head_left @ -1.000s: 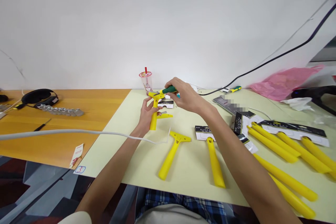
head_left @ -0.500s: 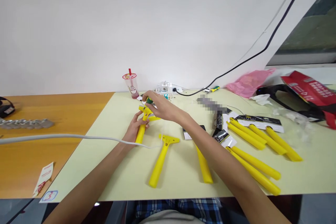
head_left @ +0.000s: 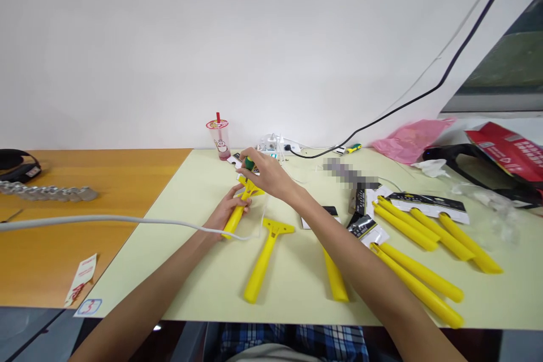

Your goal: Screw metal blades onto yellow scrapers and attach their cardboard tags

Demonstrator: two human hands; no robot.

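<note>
My left hand is closed around the handle of a yellow scraper, holding it tilted with its head away from me. Above that head, my right hand grips a screwdriver by its green handle, pointing down at the scraper head. Whether the tip touches a screw is hidden by my fingers. A second yellow scraper lies on the table nearer to me. Partly beneath my right forearm is another yellow handle, with a black-and-white card by it.
Several yellow handles and black-and-white packages lie on the right. A drink cup and a power strip stand by the wall. A white cable crosses in front of my left arm. Behind lies a yellow-green screwdriver.
The view has turned slightly left, so the table things sit further right. Both hands keep their grips, the screwdriver still over the scraper head.
</note>
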